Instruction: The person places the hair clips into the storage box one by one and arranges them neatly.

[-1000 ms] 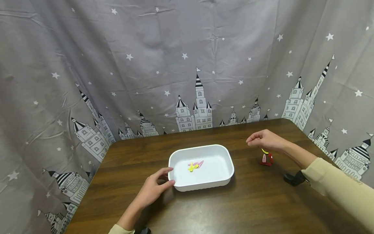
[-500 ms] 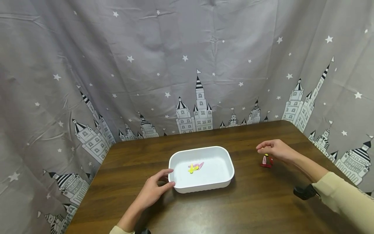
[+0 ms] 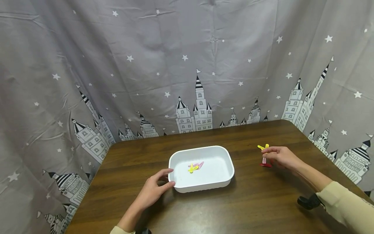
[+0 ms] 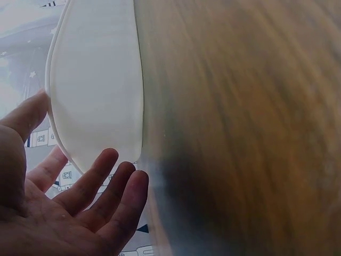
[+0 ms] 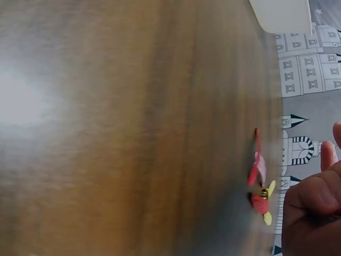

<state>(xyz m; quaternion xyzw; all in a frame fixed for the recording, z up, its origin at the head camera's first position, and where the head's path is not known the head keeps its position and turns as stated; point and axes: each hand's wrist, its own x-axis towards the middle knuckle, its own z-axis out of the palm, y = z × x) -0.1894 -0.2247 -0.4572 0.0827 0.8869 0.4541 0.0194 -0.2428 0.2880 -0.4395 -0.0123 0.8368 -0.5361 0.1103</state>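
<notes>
A white plastic tray (image 3: 222, 169) holds yellow hair clips (image 3: 191, 168) and pink hair clips (image 3: 200, 165). The left hand (image 3: 153, 187) touches the tray's left end, thumb and index finger at the rim; its other fingers spread loosely below in the left wrist view. To the right on the table lies a small group of snap hair clips: yellow ones (image 3: 261, 147), a pink one (image 3: 264, 160) and a red one (image 3: 265, 165). Over this group is the right hand (image 3: 281, 157), fingers bent, tips right by the yellow clips and partly covering the group.
A brown wooden table (image 3: 222, 211) carries the tray and clips. Behind it hangs a grey curtain (image 3: 146, 42) printed with stars and castles. A black wrist device (image 3: 309, 202) is on the right arm near the sleeve.
The right hand has moved right and down to the loose clips, uncovering the yellow ones beyond its fingertips. The left hand stays at the tray.
</notes>
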